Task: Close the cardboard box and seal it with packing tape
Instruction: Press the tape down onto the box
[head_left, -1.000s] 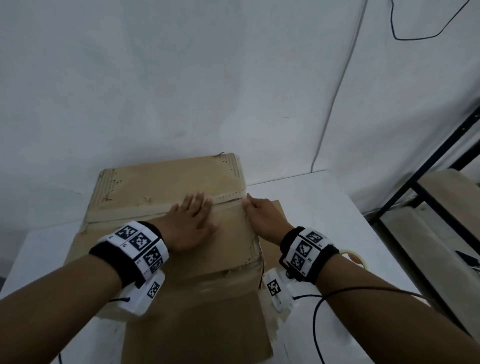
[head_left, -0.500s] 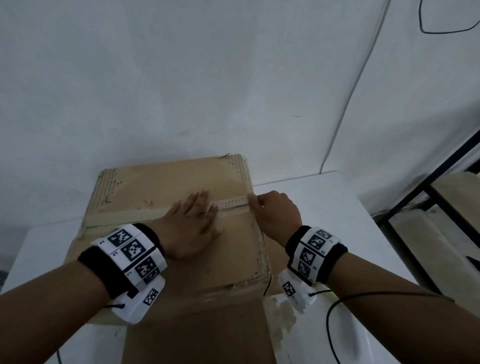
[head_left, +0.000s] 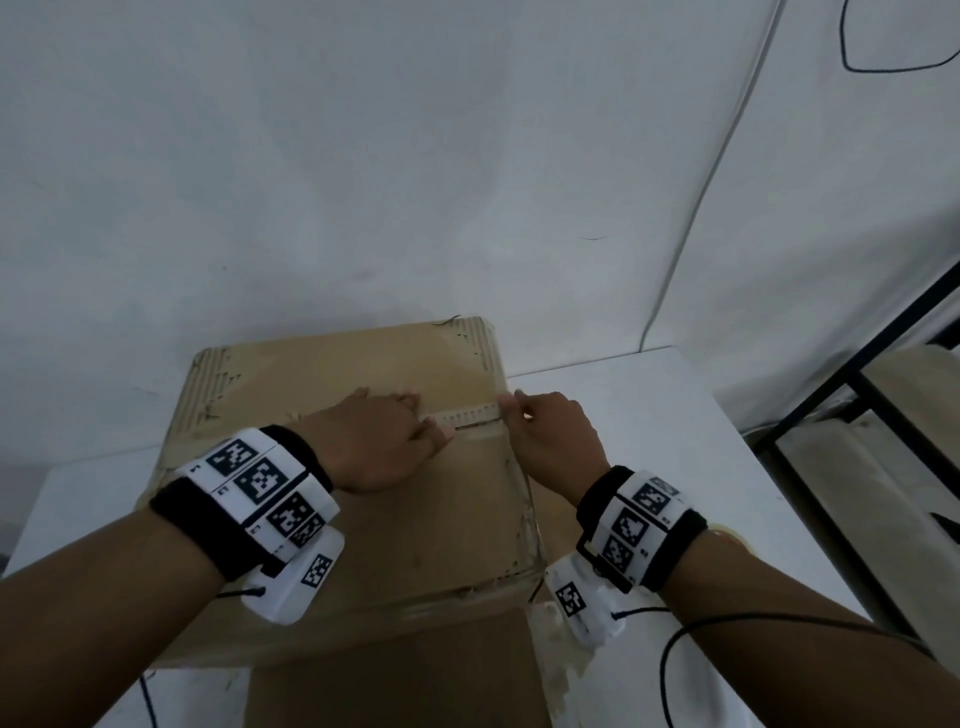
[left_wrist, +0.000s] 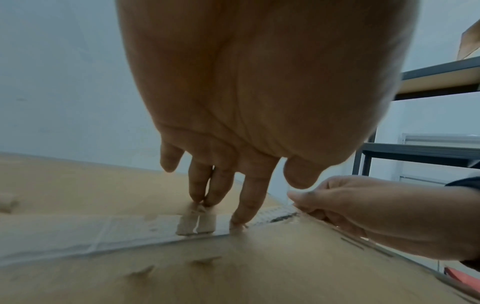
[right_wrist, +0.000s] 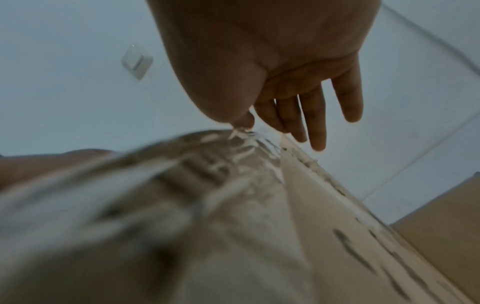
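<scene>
A brown cardboard box (head_left: 415, 519) stands on the white table (head_left: 649, 415) with its top flaps down. A strip of clear packing tape (left_wrist: 103, 232) runs along the centre seam. My left hand (head_left: 384, 436) lies flat on the seam, its straight fingers (left_wrist: 249, 203) pressing the tape. My right hand (head_left: 545, 431) is at the seam's right end, on the box's edge. In the right wrist view its thumb and forefinger pinch the crinkled tape end (right_wrist: 249, 144), with the other fingers (right_wrist: 317, 123) hanging beside the box.
The box sits near a white wall. A black metal rack (head_left: 841, 395) with wooden shelves stands to the right of the table. A flat cardboard sheet (head_left: 395, 675) lies under the box's near side. A tape roll (head_left: 727, 535) peeks out behind my right wrist.
Both hands stay at the seam, nearly where they were. The head view has drifted a little to the left.
</scene>
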